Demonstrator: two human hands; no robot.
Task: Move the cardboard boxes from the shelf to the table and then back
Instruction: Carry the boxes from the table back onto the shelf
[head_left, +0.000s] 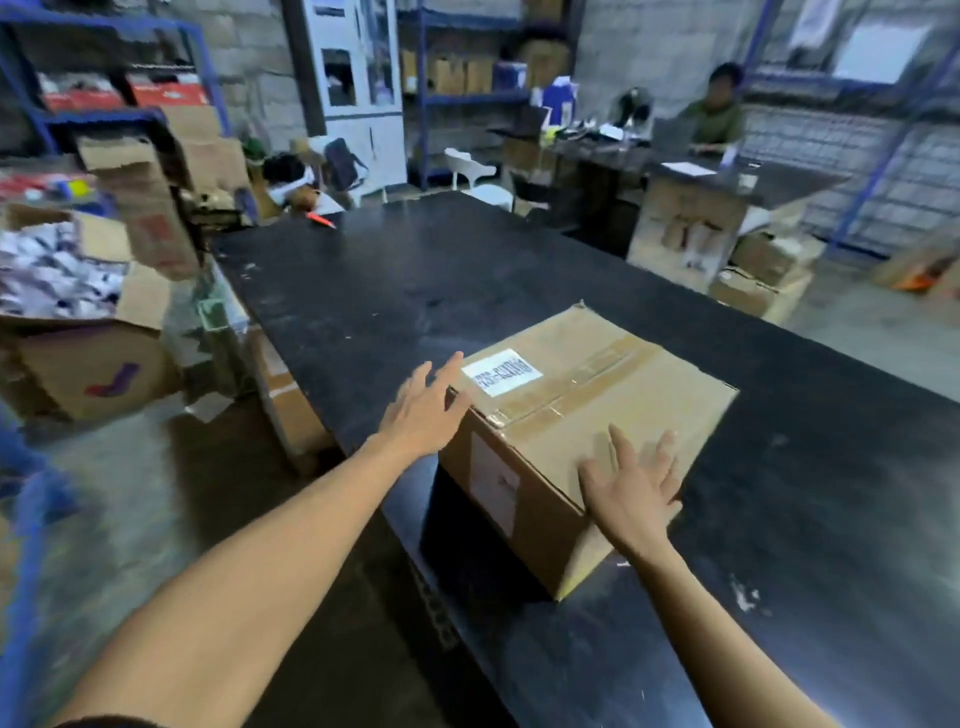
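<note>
A taped cardboard box (587, 415) sits on the black table (363, 291), left hand (423, 410) and right hand (631, 493) beside it, fingers (621, 449) spread, gripping nothing.

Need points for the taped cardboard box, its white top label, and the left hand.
cardboard box (623, 410), head view, on its bare top panel right of the tape seam.
white label (501, 371), head view, middle of the sticker on the box top.
left hand (423, 410), head view, back of the hand, fingers spread.
</note>
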